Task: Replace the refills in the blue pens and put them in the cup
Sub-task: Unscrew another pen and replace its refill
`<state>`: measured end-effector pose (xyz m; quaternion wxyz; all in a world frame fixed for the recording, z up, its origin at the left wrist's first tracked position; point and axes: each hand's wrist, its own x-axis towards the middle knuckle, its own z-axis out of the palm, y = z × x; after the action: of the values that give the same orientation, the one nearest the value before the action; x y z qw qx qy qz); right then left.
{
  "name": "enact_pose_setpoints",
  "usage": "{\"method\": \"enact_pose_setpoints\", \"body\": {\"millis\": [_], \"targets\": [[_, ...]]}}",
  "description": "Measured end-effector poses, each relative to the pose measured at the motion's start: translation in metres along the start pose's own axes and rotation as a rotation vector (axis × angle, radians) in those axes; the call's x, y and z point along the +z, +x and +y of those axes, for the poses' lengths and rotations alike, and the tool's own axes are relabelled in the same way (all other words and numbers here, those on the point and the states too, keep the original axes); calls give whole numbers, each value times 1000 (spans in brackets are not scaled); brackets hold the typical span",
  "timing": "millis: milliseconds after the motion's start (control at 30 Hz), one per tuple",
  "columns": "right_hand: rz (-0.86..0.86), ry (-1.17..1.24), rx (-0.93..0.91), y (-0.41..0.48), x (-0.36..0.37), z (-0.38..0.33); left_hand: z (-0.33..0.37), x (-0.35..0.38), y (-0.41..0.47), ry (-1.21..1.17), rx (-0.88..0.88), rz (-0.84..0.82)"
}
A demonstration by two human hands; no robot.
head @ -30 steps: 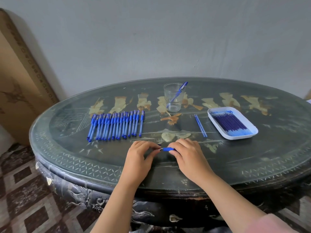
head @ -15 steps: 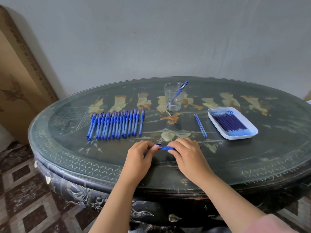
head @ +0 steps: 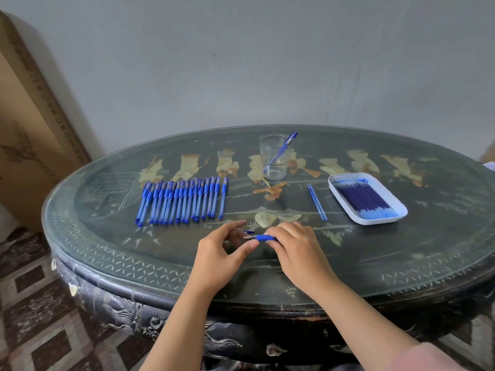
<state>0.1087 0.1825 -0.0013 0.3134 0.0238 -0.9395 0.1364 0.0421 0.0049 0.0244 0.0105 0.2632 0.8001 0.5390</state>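
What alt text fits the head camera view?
The right hand grips a blue pen while the left hand touches its tip, over a dark oval table. Beyond lie a row of blue pens, a clear cup holding one pen, and a white tray of refills.

Home room: ornate lacquered oval table (head: 401,263), patterned floor tiles (head: 40,303), plain wall (head: 241,62).

Pen (head: 280,152) in cup (head: 273,167), left of tray (head: 345,204)

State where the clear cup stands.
In the head view, the clear cup stands far centre, behind and between the row of pens and the white tray.
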Motion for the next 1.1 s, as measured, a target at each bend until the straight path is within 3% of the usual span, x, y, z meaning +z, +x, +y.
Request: {"method": "enact_pose_setpoints", "body": {"millis": [267, 600, 867, 1100], "targets": [[-1, -8, -23, -1, 1, 1, -3, 1, 2, 49, -70, 53], [127, -73, 23, -1, 3, 3, -4, -3, 0, -96, -152, 274], [126, -89, 70, -2, 5, 4, -12, 4, 2, 206, 58, 227], [125, -101, 79, -2, 5, 4, -18, 7, 7, 279, 112, 218]]}}
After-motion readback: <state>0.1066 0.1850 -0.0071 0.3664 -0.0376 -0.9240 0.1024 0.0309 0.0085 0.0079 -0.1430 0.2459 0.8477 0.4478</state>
